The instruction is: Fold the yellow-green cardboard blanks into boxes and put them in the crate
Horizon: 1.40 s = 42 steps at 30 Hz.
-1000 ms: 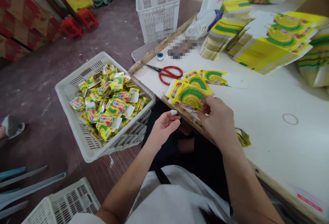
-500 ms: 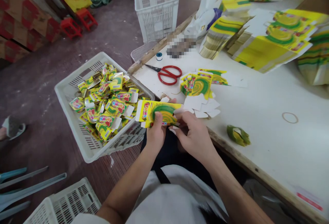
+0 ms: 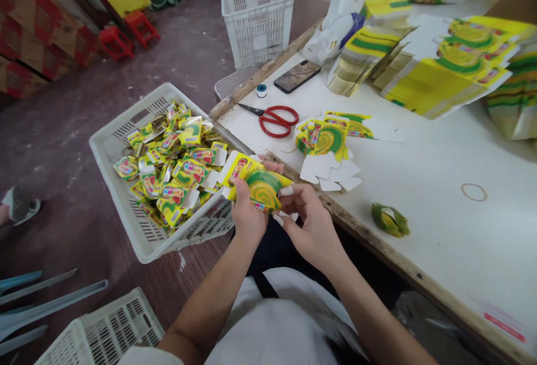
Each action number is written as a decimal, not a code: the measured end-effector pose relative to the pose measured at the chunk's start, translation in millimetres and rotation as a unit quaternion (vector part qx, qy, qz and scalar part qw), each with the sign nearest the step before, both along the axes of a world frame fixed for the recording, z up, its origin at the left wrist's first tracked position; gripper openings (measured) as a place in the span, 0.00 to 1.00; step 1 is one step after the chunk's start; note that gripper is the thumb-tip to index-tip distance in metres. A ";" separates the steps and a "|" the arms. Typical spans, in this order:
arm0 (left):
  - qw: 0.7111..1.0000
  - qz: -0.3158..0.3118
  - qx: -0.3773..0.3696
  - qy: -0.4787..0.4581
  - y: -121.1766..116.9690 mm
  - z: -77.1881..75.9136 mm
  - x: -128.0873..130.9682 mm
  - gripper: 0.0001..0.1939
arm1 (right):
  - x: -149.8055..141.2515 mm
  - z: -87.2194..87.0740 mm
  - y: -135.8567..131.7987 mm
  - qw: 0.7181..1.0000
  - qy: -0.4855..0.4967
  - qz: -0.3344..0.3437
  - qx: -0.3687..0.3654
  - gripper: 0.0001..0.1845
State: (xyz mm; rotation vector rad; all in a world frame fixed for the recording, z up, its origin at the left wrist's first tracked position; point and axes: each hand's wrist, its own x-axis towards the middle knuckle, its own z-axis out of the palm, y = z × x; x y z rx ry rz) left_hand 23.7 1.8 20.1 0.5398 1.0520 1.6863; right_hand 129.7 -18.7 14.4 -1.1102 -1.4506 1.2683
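Note:
My left hand [image 3: 248, 214] is closed around a small yellow and green carton [image 3: 262, 186], thumb on its printed front. At the carton's right end, my right hand [image 3: 308, 219] pinches the edge with thumb and fingers; white tape or finger covers show on its fingertips. Part of the carton's end is hidden by the right fingers. On the table just beyond lies a loose pile of flat cartons [image 3: 329, 141] with white flaps. To the left, a white plastic crate [image 3: 142, 247] holds many small yellow boxes [image 3: 178, 194].
Red-handled scissors [image 3: 279, 121], a thread spool [image 3: 261, 91] and a phone [image 3: 297, 76] lie on the table [image 3: 444, 231]. Carton stacks [image 3: 423, 88] stand at the back right. A crumpled green wrapper [image 3: 390, 219] and rubber band [image 3: 474, 192] lie to the right. Another crate [image 3: 258, 24] stands behind.
A carton has come off the table pile into both hands, held over my lap. The left hand, empty at first, now grips it. Most recently the carton has tilted, its right end bending at the right fingers.

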 end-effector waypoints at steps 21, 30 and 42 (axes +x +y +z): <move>1.000 0.010 0.006 -0.009 -0.6 9.5 7.1 0.25 | 7.8 14.1 -0.3 0.995 -0.011 0.076 0.059 0.06; 0.999 0.027 0.008 -0.037 -1.2 3.4 12.1 0.32 | 2.7 10.7 -1.3 0.998 0.003 0.050 0.025 0.12; 0.997 0.035 0.021 0.072 -7.3 -7.2 11.4 0.26 | 7.1 5.6 1.0 0.998 0.011 0.069 -0.002 0.14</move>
